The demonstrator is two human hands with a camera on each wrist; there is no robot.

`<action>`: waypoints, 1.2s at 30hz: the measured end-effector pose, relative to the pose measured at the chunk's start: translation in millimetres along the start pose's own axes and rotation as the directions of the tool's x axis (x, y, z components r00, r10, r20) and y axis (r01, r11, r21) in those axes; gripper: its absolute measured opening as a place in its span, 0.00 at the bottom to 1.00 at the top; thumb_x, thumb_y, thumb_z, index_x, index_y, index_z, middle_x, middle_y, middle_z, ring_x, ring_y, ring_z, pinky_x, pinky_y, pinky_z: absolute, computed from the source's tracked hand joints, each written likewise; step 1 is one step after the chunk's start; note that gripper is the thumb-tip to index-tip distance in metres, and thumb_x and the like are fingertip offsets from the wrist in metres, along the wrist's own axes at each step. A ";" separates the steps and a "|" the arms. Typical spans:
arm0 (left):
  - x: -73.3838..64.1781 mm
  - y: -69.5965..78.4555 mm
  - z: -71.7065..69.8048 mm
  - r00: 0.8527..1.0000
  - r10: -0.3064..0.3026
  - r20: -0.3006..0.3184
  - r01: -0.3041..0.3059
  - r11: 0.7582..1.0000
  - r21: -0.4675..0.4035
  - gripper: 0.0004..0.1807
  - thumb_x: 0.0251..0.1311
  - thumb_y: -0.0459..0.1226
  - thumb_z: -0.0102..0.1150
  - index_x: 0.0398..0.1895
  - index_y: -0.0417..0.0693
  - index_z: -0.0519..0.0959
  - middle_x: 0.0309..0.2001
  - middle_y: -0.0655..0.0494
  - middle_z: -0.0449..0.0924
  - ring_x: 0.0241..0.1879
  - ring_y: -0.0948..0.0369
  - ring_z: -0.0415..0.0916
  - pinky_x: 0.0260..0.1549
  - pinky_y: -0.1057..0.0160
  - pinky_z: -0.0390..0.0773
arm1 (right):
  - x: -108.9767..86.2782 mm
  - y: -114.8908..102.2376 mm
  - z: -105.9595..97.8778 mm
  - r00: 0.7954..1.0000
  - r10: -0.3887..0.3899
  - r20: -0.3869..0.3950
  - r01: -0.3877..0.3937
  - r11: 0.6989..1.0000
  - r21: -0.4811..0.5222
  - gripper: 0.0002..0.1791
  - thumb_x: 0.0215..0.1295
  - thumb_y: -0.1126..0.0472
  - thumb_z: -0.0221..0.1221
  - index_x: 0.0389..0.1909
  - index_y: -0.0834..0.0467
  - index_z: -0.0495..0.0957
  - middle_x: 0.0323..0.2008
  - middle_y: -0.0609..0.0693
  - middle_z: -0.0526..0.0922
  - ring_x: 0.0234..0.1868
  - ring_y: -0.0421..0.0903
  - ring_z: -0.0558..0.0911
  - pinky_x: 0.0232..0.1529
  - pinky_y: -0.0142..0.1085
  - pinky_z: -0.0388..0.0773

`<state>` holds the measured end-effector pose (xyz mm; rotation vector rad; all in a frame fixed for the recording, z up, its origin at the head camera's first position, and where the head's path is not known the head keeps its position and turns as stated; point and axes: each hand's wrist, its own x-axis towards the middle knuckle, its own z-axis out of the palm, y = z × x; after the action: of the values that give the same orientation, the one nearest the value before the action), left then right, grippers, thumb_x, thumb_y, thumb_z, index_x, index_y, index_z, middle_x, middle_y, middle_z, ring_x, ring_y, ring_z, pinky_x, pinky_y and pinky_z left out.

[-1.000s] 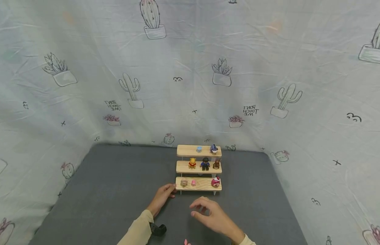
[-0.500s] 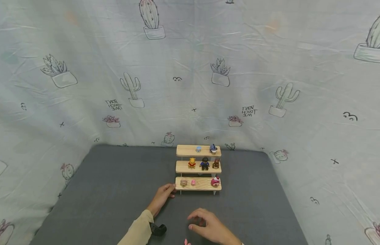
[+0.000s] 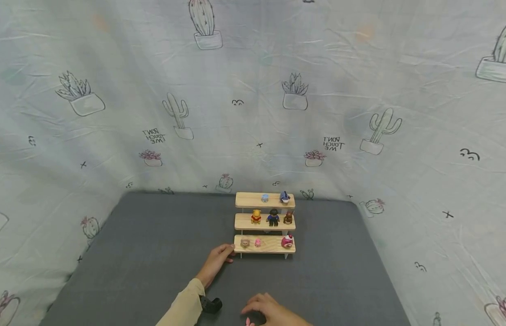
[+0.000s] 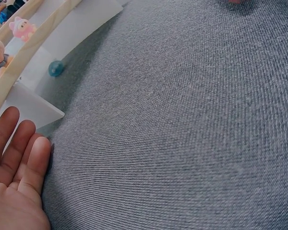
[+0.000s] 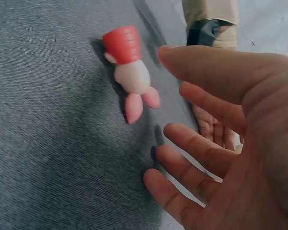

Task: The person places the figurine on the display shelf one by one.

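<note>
A small toy figure (image 5: 132, 72) with a red ribbed body, pale head and pink ears lies on the grey cloth. Only its pink ear tip shows at the bottom edge of the head view. Beside it hovers my right hand (image 5: 216, 134), thumb and fingers spread and slightly bent, with a gap to the toy. My left hand (image 3: 216, 261) rests against the left end of the bottom tier of a wooden three-tier display shelf (image 3: 271, 244). Its fingers (image 4: 36, 163) look fairly straight near the shelf's pale leg; the thumb is out of the left wrist view.
Small toy figures stand on every tier, among them a yellow-and-red bear (image 3: 256, 217), a dark-haired doll (image 3: 273, 218) and a pink-and-white figure (image 3: 287, 241). A blue ball (image 4: 56, 68) lies under the bottom tier. Behind the table hangs a cactus-print curtain (image 3: 253, 113).
My right hand has moved back from the shelf, down and slightly left in the head view, to beside the toy figure. The left hand stays at the shelf's end.
</note>
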<state>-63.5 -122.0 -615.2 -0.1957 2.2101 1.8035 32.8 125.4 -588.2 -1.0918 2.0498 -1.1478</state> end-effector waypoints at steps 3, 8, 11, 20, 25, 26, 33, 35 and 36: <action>0.5 0.6 0.3 1.000 -0.002 -0.001 0.002 1.000 -0.008 0.26 0.72 0.55 0.55 0.47 0.38 0.81 0.46 0.49 0.81 0.42 0.60 0.78 0.43 0.64 0.80 | 0.6 -3.7 1.4 1.000 0.011 0.015 -0.011 1.000 -0.025 0.21 0.69 0.60 0.64 0.61 0.59 0.78 0.55 0.56 0.80 0.50 0.29 0.67 0.45 0.25 0.66; -0.1 -0.2 0.8 1.000 -0.009 -0.008 0.009 1.000 0.001 0.26 0.72 0.54 0.54 0.47 0.38 0.81 0.46 0.49 0.82 0.42 0.61 0.79 0.43 0.64 0.80 | 4.4 -2.4 6.9 1.000 0.008 0.028 -0.005 0.994 -0.108 0.19 0.70 0.58 0.63 0.60 0.56 0.79 0.50 0.52 0.82 0.44 0.27 0.66 0.42 0.22 0.65; -0.4 -0.6 0.4 1.000 -0.009 -0.007 0.009 1.000 0.006 0.26 0.72 0.55 0.55 0.47 0.38 0.81 0.46 0.49 0.82 0.42 0.61 0.79 0.43 0.64 0.80 | 8.1 2.7 12.0 0.999 -0.038 0.039 0.043 0.988 -0.151 0.17 0.71 0.59 0.62 0.58 0.58 0.80 0.47 0.52 0.82 0.42 0.27 0.68 0.42 0.19 0.64; -0.7 -0.4 -0.2 1.000 0.002 0.006 -0.002 1.000 -0.002 0.26 0.72 0.56 0.55 0.46 0.39 0.81 0.46 0.50 0.81 0.41 0.61 0.79 0.44 0.64 0.79 | 11.2 9.3 19.0 0.998 -0.055 0.041 0.061 0.985 -0.159 0.11 0.73 0.60 0.59 0.51 0.58 0.83 0.39 0.50 0.82 0.37 0.22 0.66 0.40 0.17 0.69; 0.0 -1.5 -0.5 1.000 0.020 0.015 -0.020 1.000 0.005 0.27 0.72 0.56 0.54 0.46 0.39 0.81 0.46 0.50 0.81 0.41 0.61 0.79 0.44 0.63 0.79 | 10.6 6.9 16.8 1.000 -0.009 0.019 0.011 0.991 -0.137 0.09 0.70 0.62 0.62 0.47 0.61 0.84 0.38 0.51 0.85 0.36 0.22 0.69 0.39 0.19 0.74; 0.1 -1.9 -0.7 1.000 0.022 0.017 -0.022 1.000 0.007 0.27 0.72 0.56 0.54 0.46 0.39 0.81 0.46 0.50 0.81 0.41 0.61 0.79 0.44 0.63 0.79 | 10.2 5.9 16.0 1.000 0.003 0.015 -0.001 0.991 -0.132 0.09 0.70 0.63 0.62 0.47 0.61 0.85 0.38 0.51 0.85 0.37 0.22 0.71 0.39 0.20 0.74; 0.7 -3.2 -1.0 0.999 0.025 0.022 -0.025 1.000 0.012 0.28 0.72 0.57 0.54 0.46 0.39 0.81 0.46 0.50 0.81 0.42 0.61 0.78 0.44 0.63 0.79 | 8.6 2.4 11.9 0.998 0.069 0.015 -0.066 0.987 -0.149 0.09 0.71 0.64 0.61 0.45 0.63 0.85 0.35 0.49 0.84 0.35 0.23 0.70 0.38 0.21 0.73; 0.9 -3.6 -0.7 0.999 0.026 0.023 -0.026 1.000 0.011 0.28 0.72 0.57 0.54 0.46 0.39 0.81 0.46 0.50 0.81 0.41 0.61 0.78 0.44 0.63 0.79 | 9.1 4.1 12.5 0.996 0.087 0.014 -0.084 0.988 -0.130 0.08 0.71 0.64 0.61 0.45 0.63 0.84 0.35 0.49 0.83 0.35 0.23 0.69 0.38 0.21 0.73; 1.0 -3.8 -0.8 0.999 0.028 0.023 -0.029 1.000 0.011 0.27 0.72 0.57 0.54 0.46 0.39 0.81 0.46 0.50 0.81 0.42 0.61 0.78 0.44 0.63 0.79 | 9.2 4.6 12.9 0.995 0.103 0.013 -0.102 0.991 -0.092 0.08 0.72 0.64 0.60 0.45 0.63 0.84 0.35 0.49 0.82 0.36 0.23 0.68 0.38 0.22 0.73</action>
<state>-63.5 -123.5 -618.8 -0.1411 2.2172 1.7989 36.0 113.5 -599.2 -1.0222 2.1366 -0.9999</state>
